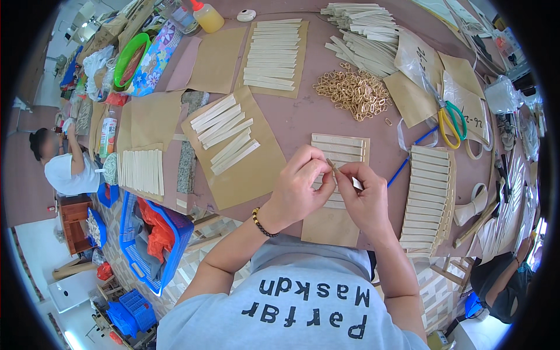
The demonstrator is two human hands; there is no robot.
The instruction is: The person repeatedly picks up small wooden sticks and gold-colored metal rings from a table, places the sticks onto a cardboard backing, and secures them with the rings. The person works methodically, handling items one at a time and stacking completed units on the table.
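My left hand (pixel 300 189) and my right hand (pixel 366 198) meet close together near the table's front edge. Their fingertips pinch a small narrow strip (pixel 331 164); a pale end of it shows by my right fingers, the rest is hidden. Below them lies a brown paper sheet (pixel 329 229) with several cream strips (pixel 339 147) in a row. Just right of my right hand, another sheet bears a long row of strips (pixel 426 204) with gold rings along its right edge. Ahead is a heap of gold oval rings (pixel 354 93), with a pile of loose strips (pixel 364 41) behind it.
Scissors with yellow and green handles (pixel 452 125) and a blue pen-like stick (pixel 398 172) lie to the right. More paper sheets with strips (pixel 224 134) are at left, near a glue bottle (pixel 208 16). A blue basket (pixel 157 245) stands lower left. Two people (pixel 70 166) sit at the sides.
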